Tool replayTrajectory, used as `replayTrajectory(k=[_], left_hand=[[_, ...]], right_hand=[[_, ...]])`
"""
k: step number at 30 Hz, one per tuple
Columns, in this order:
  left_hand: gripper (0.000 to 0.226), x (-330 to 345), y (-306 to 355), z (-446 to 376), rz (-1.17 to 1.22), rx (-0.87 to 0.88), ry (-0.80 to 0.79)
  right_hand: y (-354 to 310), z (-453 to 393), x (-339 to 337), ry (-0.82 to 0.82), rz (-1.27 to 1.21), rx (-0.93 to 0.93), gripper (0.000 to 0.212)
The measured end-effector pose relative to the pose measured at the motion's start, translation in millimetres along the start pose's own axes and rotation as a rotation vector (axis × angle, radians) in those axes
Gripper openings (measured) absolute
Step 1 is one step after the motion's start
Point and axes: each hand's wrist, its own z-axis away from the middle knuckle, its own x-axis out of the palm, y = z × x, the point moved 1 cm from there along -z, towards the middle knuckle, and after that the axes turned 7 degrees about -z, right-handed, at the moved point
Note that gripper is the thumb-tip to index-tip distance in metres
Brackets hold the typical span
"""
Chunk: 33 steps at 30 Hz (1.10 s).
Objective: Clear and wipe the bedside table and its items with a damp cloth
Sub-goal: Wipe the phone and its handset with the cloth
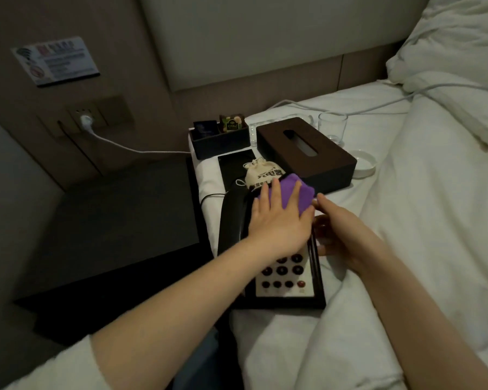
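A black telephone (pixel 289 277) with a white keypad lies on the white bed sheet, its handset (pixel 231 218) on the left side. My left hand (pixel 279 223) lies flat on a purple cloth (pixel 293 182) and presses it onto the upper part of the phone. Against the phone's right edge my right hand (pixel 347 237) grips the body, with the index finger stretched forward. The dark bedside table (pixel 119 235) stands to the left of the bed with nothing visible on its top.
On the bed beyond the phone lie a cream drawstring pouch (pixel 262 173), a black folder (pixel 234 164), a black tray of sachets (pixel 220 143), a brown tissue box (pixel 330 164), a glass (pixel 333 128) and a white dish (pixel 364 164). A white cable (pixel 130 146) runs from the wall socket.
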Motion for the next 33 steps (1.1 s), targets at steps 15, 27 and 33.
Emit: replayTrajectory(k=[15,27,33], left_hand=[[0.068,60.0,-5.8,140.6,-0.131,0.237,0.16],[0.067,42.5,-1.3,109.2,0.407,0.05,0.113],[0.058,49.4,8.6,81.8,0.299,0.07,0.151]], right_hand=[[1.4,-6.4,-4.5,-0.021,0.037,-0.038,0.038],[-1.6,-2.2,-1.7,-0.027,0.022,-0.039,0.037],[-0.8,-1.4,1.9,-0.008,0.119,-0.06,0.027]])
